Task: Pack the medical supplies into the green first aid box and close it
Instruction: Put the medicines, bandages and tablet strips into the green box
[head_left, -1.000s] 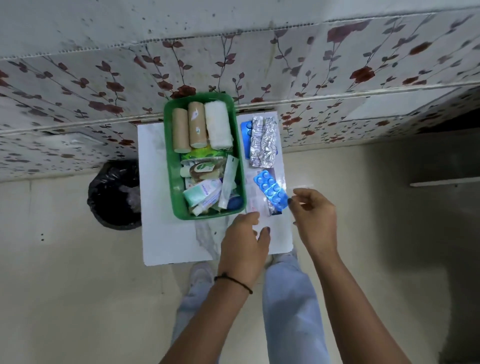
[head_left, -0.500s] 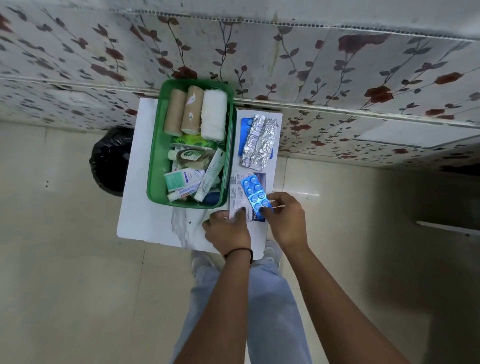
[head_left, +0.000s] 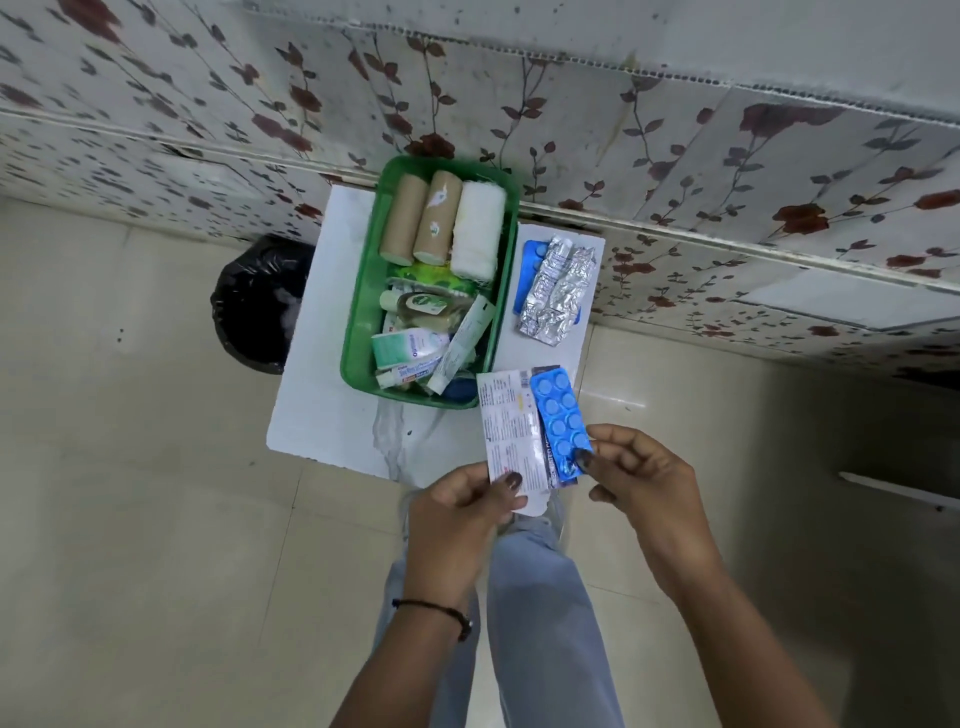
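The green first aid box (head_left: 358, 312) stands open on a small white table (head_left: 332, 415), filled with bandage rolls (head_left: 441, 223), tubes and a small bottle. My left hand (head_left: 462, 506) pinches the near end of a white printed tablet strip (head_left: 509, 426). My right hand (head_left: 639, 478) pinches the near end of a blue blister pack (head_left: 561, 421). Both packs are held together, lifted off the table's near right corner, just right of the box. Silver foil strips (head_left: 556, 291) lie on another blue blister pack (head_left: 530, 260) at the table's far right.
A bin with a black bag (head_left: 254, 301) stands on the floor left of the table. A tiled wall with a floral pattern (head_left: 675, 156) runs behind the table. My legs in light jeans (head_left: 530, 597) are below my hands.
Both hands closed on the white strip and blue blister pack at the table's near right corner and lifted them towards me. The camera view also shifted.
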